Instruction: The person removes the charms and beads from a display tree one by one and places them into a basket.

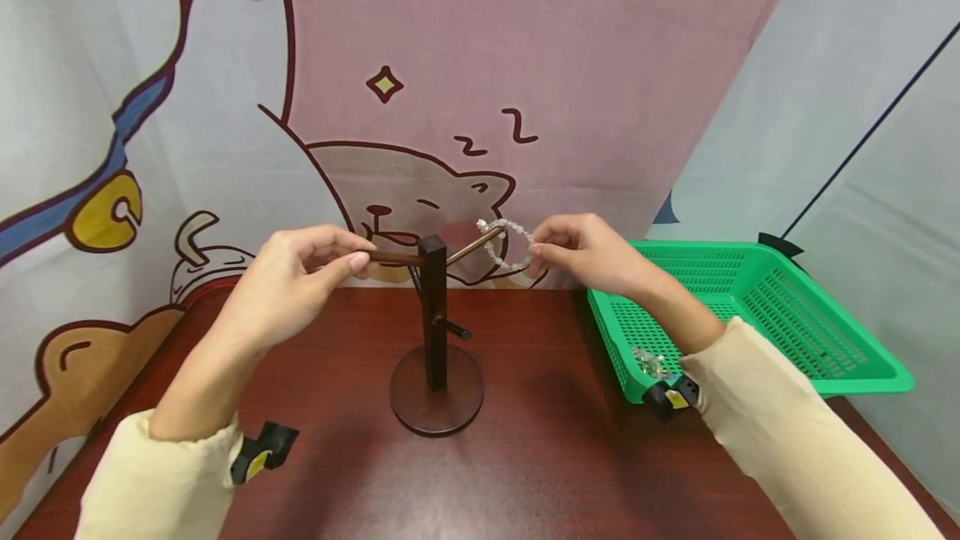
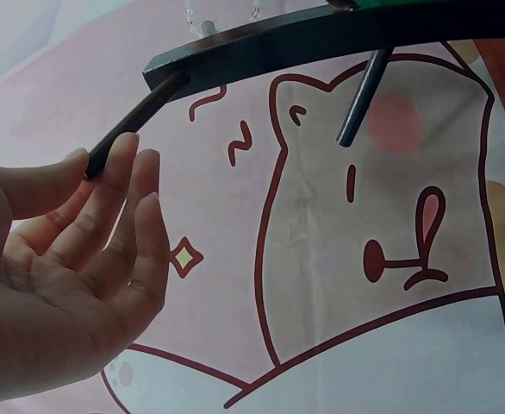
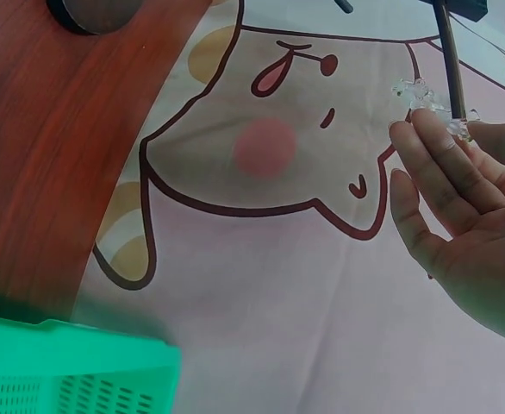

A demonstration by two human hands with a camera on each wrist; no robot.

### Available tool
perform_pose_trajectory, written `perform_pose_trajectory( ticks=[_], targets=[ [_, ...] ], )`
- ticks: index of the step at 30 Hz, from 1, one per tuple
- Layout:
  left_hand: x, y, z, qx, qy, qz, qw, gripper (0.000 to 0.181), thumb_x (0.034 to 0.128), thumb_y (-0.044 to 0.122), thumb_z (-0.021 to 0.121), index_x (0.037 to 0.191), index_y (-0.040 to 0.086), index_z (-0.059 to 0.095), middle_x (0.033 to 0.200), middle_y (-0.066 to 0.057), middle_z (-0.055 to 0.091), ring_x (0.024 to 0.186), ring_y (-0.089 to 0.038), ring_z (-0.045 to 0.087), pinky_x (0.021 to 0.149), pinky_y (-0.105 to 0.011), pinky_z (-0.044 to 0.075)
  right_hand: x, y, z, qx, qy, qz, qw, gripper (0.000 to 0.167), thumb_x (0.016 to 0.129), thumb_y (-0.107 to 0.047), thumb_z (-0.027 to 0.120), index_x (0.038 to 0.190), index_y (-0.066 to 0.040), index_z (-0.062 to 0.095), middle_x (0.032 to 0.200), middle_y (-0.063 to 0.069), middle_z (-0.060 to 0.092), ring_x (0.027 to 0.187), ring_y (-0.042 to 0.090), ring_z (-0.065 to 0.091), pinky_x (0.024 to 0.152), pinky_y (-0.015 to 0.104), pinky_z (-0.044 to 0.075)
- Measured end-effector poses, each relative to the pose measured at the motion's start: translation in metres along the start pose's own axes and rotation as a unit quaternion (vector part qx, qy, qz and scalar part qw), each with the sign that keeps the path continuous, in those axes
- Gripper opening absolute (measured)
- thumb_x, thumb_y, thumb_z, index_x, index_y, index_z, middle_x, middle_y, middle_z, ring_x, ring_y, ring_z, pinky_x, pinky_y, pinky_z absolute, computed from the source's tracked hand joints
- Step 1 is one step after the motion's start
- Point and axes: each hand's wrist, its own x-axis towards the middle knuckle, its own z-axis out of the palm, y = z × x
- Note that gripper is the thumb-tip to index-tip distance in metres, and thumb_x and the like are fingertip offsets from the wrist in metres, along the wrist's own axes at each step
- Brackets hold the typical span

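A dark wooden stand (image 1: 435, 315) with a round base and several side pegs stands upright on the table. My left hand (image 1: 288, 286) pinches the end of its upper left peg (image 2: 136, 125) between thumb and fingers. At the tip of the upper right peg (image 1: 474, 245), my right hand (image 1: 588, 252) pinches the right side of a clear beaded bracelet (image 1: 517, 228). The peg's tip overlaps the bracelet's loop; whether it passes through I cannot tell. In the right wrist view, fingers partly hide the clear beads (image 3: 412, 93) beside the peg.
To the right, a green plastic basket (image 1: 825, 298) sits under my right forearm, with some clear beaded pieces (image 1: 651, 362) in its near left corner. The reddish-brown table (image 1: 322, 415) ends at a cartoon-printed cloth (image 1: 600, 90) behind the stand.
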Motion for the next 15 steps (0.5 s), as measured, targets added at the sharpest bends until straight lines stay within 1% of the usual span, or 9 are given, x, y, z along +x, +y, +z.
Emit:
perform_pose_trajectory(
  ticks=[3, 10, 15],
  targets=[
    [-0.0001, -0.0001, -0.0001, 0.002, 0.002, 0.001, 1.0, 0.015, 0.0894, 0.016, 0.06, 0.1, 0.008, 0.067, 0.085, -0.006, 0.069, 0.077, -0.015, 0.061, 0.062, -0.028, 0.04, -0.0006, 0.0009, -0.0011, -0.005, 0.002, 0.001, 1.0, 0.01, 0.09, -0.005, 0.056, 0.091, 0.003, 0.062, 0.074, 0.006, 0.067, 0.072, 0.015, 0.065, 0.07, 0.026, 0.047],
    [-0.0002, 0.0006, -0.0005, 0.003, 0.0, -0.002, 1.0, 0.016, 0.0897, 0.017, 0.059, 0.1, 0.009, 0.068, 0.085, -0.005, 0.069, 0.077, -0.015, 0.061, 0.062, -0.029, 0.041, -0.0035, 0.0037, -0.0031, -0.029, 0.012, 0.007, 0.9995, 0.01, 0.09, -0.008, 0.057, 0.09, 0.0, 0.063, 0.076, 0.01, 0.067, 0.071, 0.014, 0.063, 0.069, 0.026, 0.046],
    [-0.0002, 0.001, -0.0008, 0.006, 0.0, -0.003, 1.0, 0.015, 0.0897, 0.017, 0.059, 0.1, 0.009, 0.068, 0.085, -0.006, 0.069, 0.077, -0.015, 0.061, 0.062, -0.03, 0.04, -0.0067, 0.0068, -0.0046, -0.033, 0.011, 0.009, 0.9993, 0.009, 0.09, -0.008, 0.056, 0.09, -0.002, 0.064, 0.075, 0.007, 0.067, 0.069, 0.015, 0.063, 0.064, 0.027, 0.046]
  ],
)
